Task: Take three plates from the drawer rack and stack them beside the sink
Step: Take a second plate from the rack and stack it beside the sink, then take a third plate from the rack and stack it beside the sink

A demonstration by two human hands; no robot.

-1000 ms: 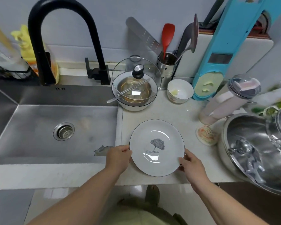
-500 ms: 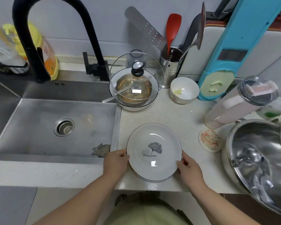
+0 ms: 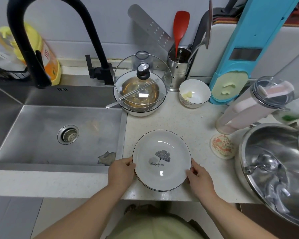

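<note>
Both hands hold a stack of white plates point(image 3: 161, 160) at the front edge of the desk point(image 3: 185, 121), just right of the sink point(image 3: 59, 135). The left hand point(image 3: 122, 172) clasps the stack's left rim, its fingers point(image 3: 128, 163) curled against the edge; the right hand point(image 3: 199, 176) clasps the right rim, its fingers point(image 3: 190, 173) likewise closed on the plates. Between the two sets of fingers the top plate shows a grey ginkgo leaf print with small lettering under it. Rims of other plates peek out below it on the near-left side, though how many lie there I cannot tell. Beyond the fingers, toward the wall, sits a bowl under a tilted glass lid point(image 3: 142, 80), with a small white bowl point(image 3: 194, 93) to its right. Right of the right-hand fingers lie a round coaster point(image 3: 222, 146) and a big steel pot point(image 3: 276, 169). Left of the left-hand fingers, a grey rag point(image 3: 107, 158) rests in the sink's near corner.
</note>
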